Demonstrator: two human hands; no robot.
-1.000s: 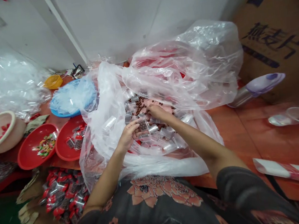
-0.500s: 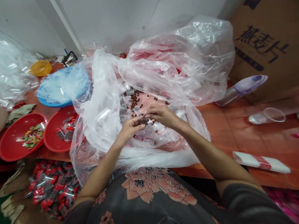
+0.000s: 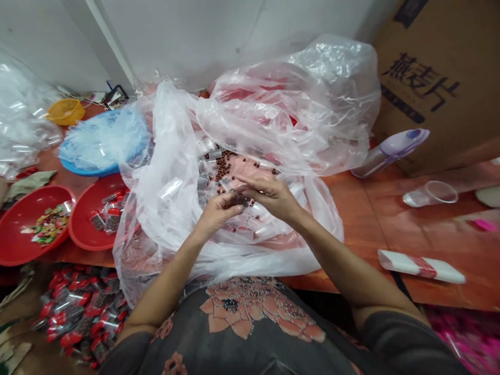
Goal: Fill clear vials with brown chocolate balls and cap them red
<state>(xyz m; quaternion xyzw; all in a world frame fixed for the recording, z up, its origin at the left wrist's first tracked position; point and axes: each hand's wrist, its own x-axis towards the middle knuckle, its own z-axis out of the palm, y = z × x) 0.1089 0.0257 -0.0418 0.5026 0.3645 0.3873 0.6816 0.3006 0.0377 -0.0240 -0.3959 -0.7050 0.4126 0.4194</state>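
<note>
My left hand point(image 3: 220, 211) is closed, thumb and fingers pinching a small clear plastic container point(image 3: 243, 200) that is mostly hidden between the hands. Over it, my right hand point(image 3: 272, 196) reaches in from the right with its fingers stretched out and slightly apart, very near the left fingertips. Both hands are above a large translucent plastic bag point(image 3: 163, 134) spread on the table. Inside the bag lie small round brown balls point(image 3: 222, 165) and several small clear containers point(image 3: 203, 182), around and beyond the hands.
Left of the bag are two red bowls point(image 3: 5, 237), a blue basin point(image 3: 80, 167) of clear plastic pieces and a yellow bowl point(image 3: 66, 112). Red-lidded filled containers point(image 3: 78, 310) lie below. To the right are a lidded bottle point(image 3: 399, 146), a clear cup point(image 3: 436, 193), a white packet point(image 3: 421, 266) and a carton point(image 3: 450, 62).
My right fingers have lifted and spread apart from a tighter bunch. My left hand stays pinched in nearly the same place. The view has turned slightly right.
</note>
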